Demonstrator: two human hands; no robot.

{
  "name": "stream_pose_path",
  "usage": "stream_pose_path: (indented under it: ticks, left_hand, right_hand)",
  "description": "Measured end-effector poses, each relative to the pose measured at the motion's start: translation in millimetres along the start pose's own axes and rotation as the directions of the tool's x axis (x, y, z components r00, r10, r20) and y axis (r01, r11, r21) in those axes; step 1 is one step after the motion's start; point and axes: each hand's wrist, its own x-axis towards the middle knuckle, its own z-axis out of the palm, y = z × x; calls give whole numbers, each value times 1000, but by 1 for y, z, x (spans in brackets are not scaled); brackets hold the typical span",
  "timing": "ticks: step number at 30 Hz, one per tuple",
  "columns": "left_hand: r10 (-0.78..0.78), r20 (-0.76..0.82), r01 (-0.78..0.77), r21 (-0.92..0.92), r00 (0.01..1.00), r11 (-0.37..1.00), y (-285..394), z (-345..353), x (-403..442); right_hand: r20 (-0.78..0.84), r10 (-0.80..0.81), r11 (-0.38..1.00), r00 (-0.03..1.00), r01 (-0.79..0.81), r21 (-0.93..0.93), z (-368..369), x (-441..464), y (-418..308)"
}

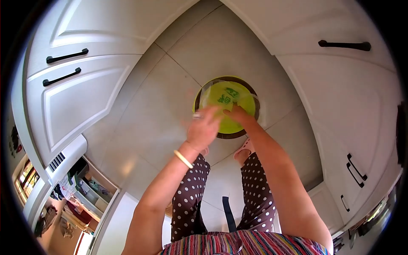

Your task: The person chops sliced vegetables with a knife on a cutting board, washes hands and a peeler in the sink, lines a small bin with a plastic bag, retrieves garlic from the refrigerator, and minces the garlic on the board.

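Note:
A round yellow-green bin (227, 126) with a dark brown rim stands on the floor in front of my feet. Thin see-through plastic bag (221, 90) material with green print lies across its inside, and some of it hangs over the right side of the rim. My left hand (205, 128), with a ring and a pale bangle, is over the bin's left edge, its fingers smeared by motion. Over the right part of the opening, my right hand (239, 114) reaches in with thumb and forefinger apart, at the bag; whether it touches the plastic is unclear.
White cabinets with black handles flank me on the left (85, 97) and right (335, 97). Pale floor tiles (148, 114) lie between them. My feet in pink slippers (244, 147) stand close behind the bin. Past the left cabinet, an opening shows clothes (76, 210).

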Motion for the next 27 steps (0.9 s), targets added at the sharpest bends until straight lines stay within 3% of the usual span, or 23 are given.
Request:
stream_pose_path:
  ticks: [2, 3, 5, 8, 9, 10, 11, 12, 14, 16, 17, 19, 20, 21, 23, 26, 27]
  left_hand:
    - [-85, 219, 103, -72, 972, 992, 3, 46, -5]
    - [-117, 321, 155, -96, 940, 983, 2, 64, -4]
    - [-259, 446, 243, 95, 857, 965, 0, 83, 0]
    - [-383, 644, 312, 228, 662, 922, -2, 88, 6]
    - [-399, 704, 323, 248, 588, 913, -4, 88, 10]
    - [-278, 794, 189, 207, 540, 960, -10, 92, 7]
    - [-158, 869, 58, 148, 468, 987, -17, 93, 1]
    - [-42, 927, -66, 71, 374, 995, -22, 94, -4]
    - [-133, 873, 42, 129, 469, 991, -15, 88, 0]
    - [-285, 749, 211, 195, 598, 958, -11, 101, -5]
    - [-314, 675, 312, 129, 668, 941, -11, 104, -6]
    - [-391, 499, 468, -35, 774, 883, -16, 107, -1]
    - [-444, 403, 459, 64, 800, 886, -17, 107, 2]
    - [-486, 300, 458, 163, 821, 874, -17, 106, 4]
    - [-733, 54, 735, -33, 678, 677, -29, 121, 11]
    - [-702, 431, 822, -230, 566, 521, -30, 86, 30]
    - [-622, 463, 775, -373, 632, 510, -37, 100, 15]
  right_hand:
    - [73, -82, 995, 994, 85, -44, 14, 12, 5]
    - [94, -136, 972, 986, 151, -180, 9, 9, 1]
    - [147, -228, 856, 962, 270, -441, -11, -3, -13]
    - [20, -336, 933, 942, 336, -127, 24, 46, 18]
    - [1, -214, 966, 977, 211, 148, 28, 62, 22]
    - [14, -89, 908, 996, 76, 412, 28, 78, 22]
    - [63, 28, 766, 998, -62, 640, 28, 93, 23]
    - [103, 52, 824, 993, -101, 558, 21, 100, 18]
    - [177, 118, 907, 977, -178, 381, 1, 97, 4]
    - [115, 10, 992, 993, -24, 120, -8, 78, -8]
    - [94, -50, 998, 994, 52, -21, -11, 66, -12]
    - [-27, -195, 980, 980, 194, -32, -2, 63, -1]
    - [-87, -268, 963, 960, 265, -42, 4, 63, 5]
    - [-37, -267, 961, 963, 264, -78, 4, 55, 2]
    - [55, -261, 952, 964, 267, -153, -1, 37, -9]
    - [-113, -382, 906, 917, 396, 149, -20, -33, -32]
    - [-146, -351, 903, 925, 376, 208, -31, -63, -35]
